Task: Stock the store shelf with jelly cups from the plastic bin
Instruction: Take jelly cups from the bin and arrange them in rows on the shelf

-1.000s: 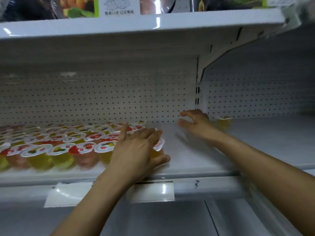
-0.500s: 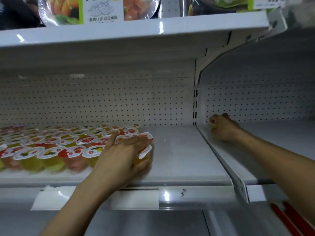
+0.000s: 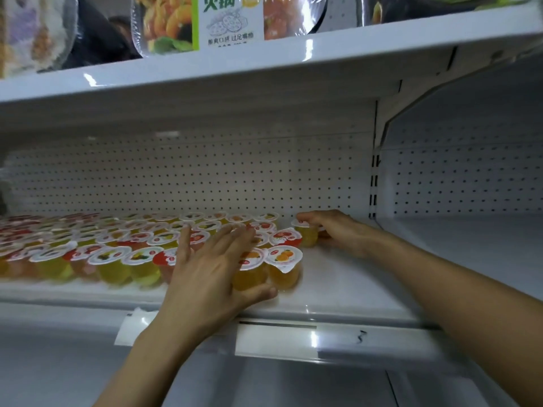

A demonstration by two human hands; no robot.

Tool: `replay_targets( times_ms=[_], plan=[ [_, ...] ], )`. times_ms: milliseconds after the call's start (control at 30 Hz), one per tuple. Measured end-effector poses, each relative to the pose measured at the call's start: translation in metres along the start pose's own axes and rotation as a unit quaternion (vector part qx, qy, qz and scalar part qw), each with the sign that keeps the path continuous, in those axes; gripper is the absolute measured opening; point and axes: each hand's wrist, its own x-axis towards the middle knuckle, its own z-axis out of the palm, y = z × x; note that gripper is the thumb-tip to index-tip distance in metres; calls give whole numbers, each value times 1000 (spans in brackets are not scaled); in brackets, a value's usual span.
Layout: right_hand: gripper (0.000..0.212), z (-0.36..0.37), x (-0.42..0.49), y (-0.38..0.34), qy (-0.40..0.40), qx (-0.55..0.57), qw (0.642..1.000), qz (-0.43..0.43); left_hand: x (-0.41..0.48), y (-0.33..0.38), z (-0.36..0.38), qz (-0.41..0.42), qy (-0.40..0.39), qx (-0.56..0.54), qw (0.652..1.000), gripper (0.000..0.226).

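My left hand (image 3: 211,268) lies flat, fingers spread, over near-row jelly cups (image 3: 117,259) massed left on the shelf (image 3: 338,292). Right hand (image 3: 332,230) grips a yellow cup (image 3: 305,235) at the cluster's far right.

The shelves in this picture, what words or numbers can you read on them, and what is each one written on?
"火锅": big green characters on the white and green food package on the white upper shelf.
Smaller line below it on the same package: blurred; it seems to read "酸爽口感 过足嘴瘾".
Fruit-printed foil lids of the small jelly cups: print too small to read.
Black squiggle on the white lower shelf's front strip: no clear character.
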Motion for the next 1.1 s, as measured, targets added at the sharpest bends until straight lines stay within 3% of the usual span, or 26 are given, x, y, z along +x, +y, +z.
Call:
replay_targets(
  times_ms=[67, 233, 367, 500, 667, 833, 967, 1100],
  plan=[
    [35, 12, 2, -5, 9, 60, 998, 27, -2, -10, 6, -3, -6, 8, 1000, 94],
    [34, 28, 4, -10, 5, 71, 997, 9, -1, -17, 19, 27, 25, 25, 999, 71],
    [33, 35, 4, -13, -3, 74, 997, 5, 1, -19, 22, 46, 42, 44, 997, 68],
    [44, 36, -3, -16, 0, 31, 999, 16, -1, -25, 20, 53, 41, -10, 998, 76],
    [53, 35, -33, -29, 71, -53, 994, -66, -13, -50, 17, 81, 116, -91, 986, 73],
    [52, 57, -72, -38, 95, -55, 986, -128, -14, -64, 15, 119, 127, -55, 983, 62],
    [50, 82, -94, -36, 168, -196, 955, -147, -14, -69, 21, 131, 128, -44, 982, 49],
    [53, 98, -102, -27, 240, -180, 945, -133, -15, -63, 25, 113, 157, -52, 980, 52]
  ],
)
